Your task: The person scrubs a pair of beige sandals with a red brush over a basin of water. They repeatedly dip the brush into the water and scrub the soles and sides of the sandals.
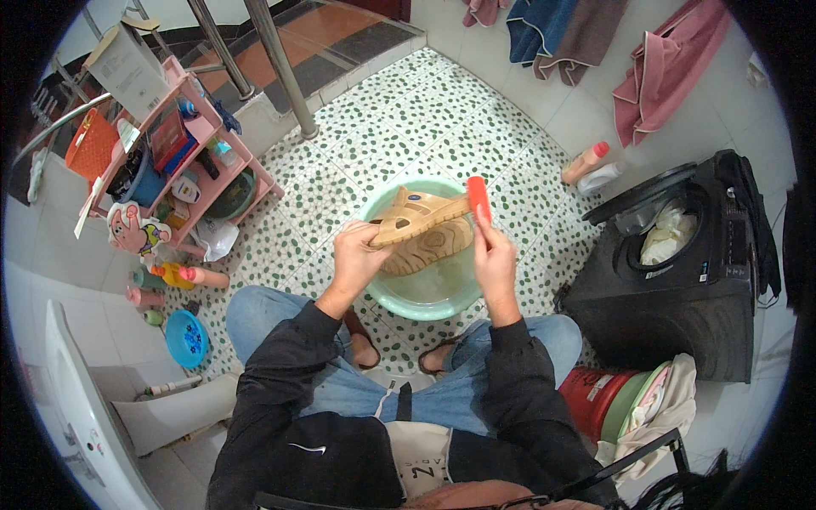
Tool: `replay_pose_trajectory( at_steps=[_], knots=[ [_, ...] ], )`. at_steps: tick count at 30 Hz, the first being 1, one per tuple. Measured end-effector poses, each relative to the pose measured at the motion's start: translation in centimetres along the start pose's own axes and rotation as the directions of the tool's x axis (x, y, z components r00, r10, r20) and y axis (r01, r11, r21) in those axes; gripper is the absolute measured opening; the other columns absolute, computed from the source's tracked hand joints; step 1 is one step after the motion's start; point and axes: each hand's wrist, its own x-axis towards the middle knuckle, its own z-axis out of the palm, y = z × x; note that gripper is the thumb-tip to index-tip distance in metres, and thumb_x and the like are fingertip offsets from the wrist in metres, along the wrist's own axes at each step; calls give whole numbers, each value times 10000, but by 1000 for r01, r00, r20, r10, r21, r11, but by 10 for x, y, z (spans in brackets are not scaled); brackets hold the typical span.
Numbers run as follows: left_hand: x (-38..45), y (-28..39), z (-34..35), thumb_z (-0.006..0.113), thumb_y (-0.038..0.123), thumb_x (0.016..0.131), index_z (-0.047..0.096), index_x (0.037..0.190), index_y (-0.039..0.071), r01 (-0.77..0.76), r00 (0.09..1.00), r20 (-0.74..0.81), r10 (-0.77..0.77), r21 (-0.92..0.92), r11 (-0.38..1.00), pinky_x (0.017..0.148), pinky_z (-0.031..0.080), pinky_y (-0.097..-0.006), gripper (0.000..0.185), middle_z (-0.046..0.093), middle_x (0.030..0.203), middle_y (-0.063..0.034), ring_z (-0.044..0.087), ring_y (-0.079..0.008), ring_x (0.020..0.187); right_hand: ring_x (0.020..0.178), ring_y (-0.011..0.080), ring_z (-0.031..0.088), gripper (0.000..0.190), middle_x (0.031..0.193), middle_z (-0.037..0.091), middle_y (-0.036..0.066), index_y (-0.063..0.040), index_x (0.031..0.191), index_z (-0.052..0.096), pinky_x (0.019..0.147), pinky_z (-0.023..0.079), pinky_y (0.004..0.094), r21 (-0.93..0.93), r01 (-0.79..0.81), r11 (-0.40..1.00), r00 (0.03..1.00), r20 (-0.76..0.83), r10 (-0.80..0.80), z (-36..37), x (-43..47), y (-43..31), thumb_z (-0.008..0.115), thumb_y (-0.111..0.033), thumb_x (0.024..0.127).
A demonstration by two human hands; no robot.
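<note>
Over a pale green plastic basin [371, 290], a tan slipper [437, 210] is tilted on its side with its patterned sole facing me. My left hand [361, 252] grips one end of it. A red brush [478, 194] is held in my right hand [495, 255], its bristle side against the other end of the slipper. Cloudy water [433, 284] lies in the basin beneath. Part of the slipper's inside is hidden from this angle.
A pink shelf rack [220, 182] with bottles and baskets stands at the left, near a blue bowl [187, 339]. At right is a black washing machine [663, 319], its door open, beside a red bucket [590, 392]. Bottles [583, 164] stand along the wall under hanging towels [663, 76].
</note>
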Motion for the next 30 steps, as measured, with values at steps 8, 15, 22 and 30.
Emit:
replay_pose_trajectory(
  at_steps=[8,15,22,30],
  knots=[
    [-1,-7,-4,972,88,762,908,1032,64,50,999,-5,-50,8,999,843,582,-448,278,818,881,-134,761,-347,845,811,383,763,473,932,760,177,-287,1596,747,758,615,493,-40,-21,999,999,48,23,8,-3,-20,713,-166,1140],
    [-1,-1,4,982,119,778,899,1031,62,2,1000,-7,-2,21,1000,898,587,-446,272,846,937,-120,775,-343,890,851,412,792,530,1025,778,186,-298,1628,726,812,635,522,77,163,984,980,99,-171,27,-38,-57,712,-130,1125],
    [-1,5,-1,991,130,786,894,1018,59,12,999,50,-14,48,999,930,584,-433,261,854,965,-115,780,-335,911,846,425,769,592,960,743,196,-320,1668,682,773,624,527,-92,-79,993,993,84,86,-5,2,-6,702,-126,1109],
    [-2,-1,-5,1017,99,769,892,1035,18,-78,997,13,77,45,996,861,597,-422,305,821,908,-128,767,-322,882,812,417,784,518,1004,776,224,-294,1623,729,762,630,527,-85,39,996,998,56,-34,2,-7,-26,713,-160,1123]
  ],
)
